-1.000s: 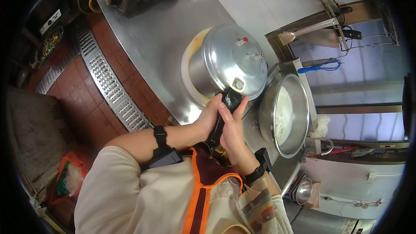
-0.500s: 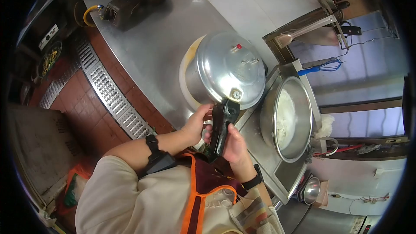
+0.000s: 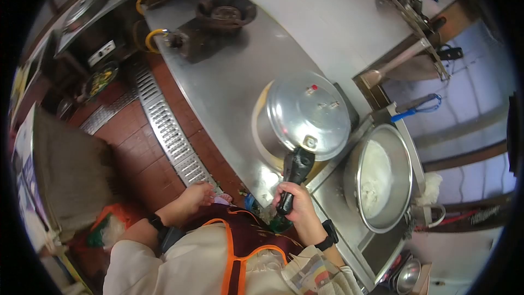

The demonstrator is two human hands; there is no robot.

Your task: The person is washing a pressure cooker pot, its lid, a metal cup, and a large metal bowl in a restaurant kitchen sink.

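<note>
- No txt legible anywhere in view.
- White panel (image 3: 101, 53) on blk unit, far L: dark marks, too small to read.
- Printed sheet (image 3: 28, 188) on box side, L edge: purple/wht print, blurry, illeg.
- Cloth (image 3: 312, 274) nr R forearm: multicol. print, can't make out.
- Pot lid (image 3: 297, 112): glare + blur, any lettering unreadable.

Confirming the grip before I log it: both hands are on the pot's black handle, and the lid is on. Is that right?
Not quite: only the right hand is on the pot's black handle. The head view shows the left hand apart from it. The lid is on, as you say.
</note>
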